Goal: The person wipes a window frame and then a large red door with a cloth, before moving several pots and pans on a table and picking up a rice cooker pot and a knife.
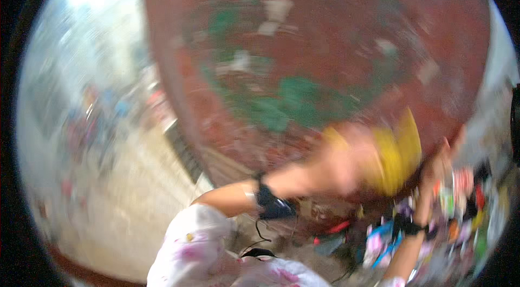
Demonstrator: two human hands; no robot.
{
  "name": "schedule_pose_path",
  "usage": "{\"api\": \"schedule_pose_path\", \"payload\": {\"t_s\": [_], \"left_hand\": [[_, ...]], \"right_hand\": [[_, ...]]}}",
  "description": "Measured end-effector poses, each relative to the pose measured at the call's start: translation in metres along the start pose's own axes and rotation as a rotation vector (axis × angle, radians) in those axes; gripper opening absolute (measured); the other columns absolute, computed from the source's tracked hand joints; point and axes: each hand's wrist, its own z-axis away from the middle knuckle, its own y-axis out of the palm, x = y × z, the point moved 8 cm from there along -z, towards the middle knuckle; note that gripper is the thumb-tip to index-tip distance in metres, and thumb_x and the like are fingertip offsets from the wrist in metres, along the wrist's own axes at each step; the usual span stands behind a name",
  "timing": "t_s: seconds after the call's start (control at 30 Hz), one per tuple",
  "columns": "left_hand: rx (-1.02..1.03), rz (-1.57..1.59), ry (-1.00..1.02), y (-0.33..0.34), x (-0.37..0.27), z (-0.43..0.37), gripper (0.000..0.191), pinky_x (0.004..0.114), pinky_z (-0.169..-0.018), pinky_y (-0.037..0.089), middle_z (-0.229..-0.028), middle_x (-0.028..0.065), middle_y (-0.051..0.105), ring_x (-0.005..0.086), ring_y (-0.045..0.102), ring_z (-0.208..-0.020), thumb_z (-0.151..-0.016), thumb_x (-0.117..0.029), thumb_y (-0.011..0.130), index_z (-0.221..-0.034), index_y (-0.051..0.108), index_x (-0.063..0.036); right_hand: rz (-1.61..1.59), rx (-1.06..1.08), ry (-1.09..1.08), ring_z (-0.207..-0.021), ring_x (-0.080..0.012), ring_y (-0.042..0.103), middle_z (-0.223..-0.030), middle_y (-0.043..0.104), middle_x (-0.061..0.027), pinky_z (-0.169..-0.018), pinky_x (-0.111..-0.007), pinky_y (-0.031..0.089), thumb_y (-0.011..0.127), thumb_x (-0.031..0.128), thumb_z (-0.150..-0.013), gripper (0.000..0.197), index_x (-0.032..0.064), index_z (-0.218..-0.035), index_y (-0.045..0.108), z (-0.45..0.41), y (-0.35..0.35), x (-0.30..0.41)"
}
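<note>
A large dark red surface (333,51), with worn green patches and whitish marks, fills the upper middle. Over its near edge, my left hand (345,161) is blurred by motion, with a bright yellow, soft-looking item (392,157) in it; the item's kind is unclear. At the surface's right rim, my right hand (438,169) shows its fingers apart; whether it touches the rim is hard to tell. Both wrists wear dark bands, and a black device (276,205) sits on the left one.
Below and right of the red surface lies a crowded heap of colourful packets and small items (451,214). A pale floor (134,201) spreads at the left, with blurred, colourful things (93,120) farther off. A thin black cord (260,232) hangs near my body.
</note>
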Motion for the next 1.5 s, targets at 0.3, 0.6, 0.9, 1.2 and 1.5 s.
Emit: {"api": "schedule_pose_path", "payload": {"t_s": [0.3,0.6,0.9,1.2,1.5], "left_hand": [[0.023,0.096,0.264,-0.004,-0.005,-0.042,0.011,0.036,-0.045,0.044,-0.076,0.0074,0.048,0.0238,0.053,-0.064,-0.074,-0.02,0.057,-0.076,0.052,-0.0108],[-1.534,-0.12,-0.454,-0.332,0.126,-0.026,0.03,0.041,-0.083,0.04,-0.106,0.016,0.045,0.0267,0.05,-0.091,-0.084,-0.005,0.04,-0.112,0.034,0.003],[-0.231,-0.008,0.23,-0.087,0.03,-0.11,0.017,0.04,-0.068,0.044,-0.086,0.0115,0.05,0.0289,0.05,-0.085,-0.067,-0.01,0.057,-0.083,0.051,-0.0065],[0.128,-0.16,0.407,-0.067,-0.013,-0.154,0.022,0.036,-0.07,0.051,-0.089,0.0045,0.06,0.0229,0.058,-0.086,-0.073,-0.013,0.059,-0.095,0.059,-0.0168],[-1.523,-0.341,-0.495,-0.386,0.173,-0.11,0.04,0.036,-0.076,0.049,-0.103,0.0191,0.053,0.0271,0.058,-0.089,-0.079,-0.009,0.056,-0.112,0.042,0.007]], "right_hand": [[0.434,0.058,-0.155,-0.131,-0.0278,0.025,-0.142,0.024,-0.0153,-0.105,-0.036,0.023,0.035,0.031,-0.096,0.051,0.0056,-0.139,0.022,-0.013,-0.02,-0.003],[0.278,0.061,-0.035,-0.132,-0.0292,0.02,-0.144,0.02,-0.0147,-0.108,-0.04,0.021,0.031,0.037,-0.095,0.053,0.01,-0.14,0.019,-0.01,-0.021,0.003],[0.179,0.097,-0.076,-0.122,-0.0414,0.033,-0.136,0.027,-0.0296,-0.102,-0.041,0.026,0.041,0.039,-0.092,0.065,-0.0059,-0.136,0.02,-0.017,-0.028,0.055],[0.182,0.06,-0.052,-0.13,-0.0263,0.025,-0.141,0.029,-0.0145,-0.107,-0.036,0.017,0.041,0.036,-0.092,0.057,0.0038,-0.137,0.026,-0.014,-0.047,-0.041],[0.017,0.056,0.002,-0.105,-0.0341,0.048,-0.123,0.045,-0.021,-0.089,-0.037,0.037,0.045,0.026,-0.093,0.054,0.0042,-0.137,0.025,-0.006,-0.027,0.015]]}}
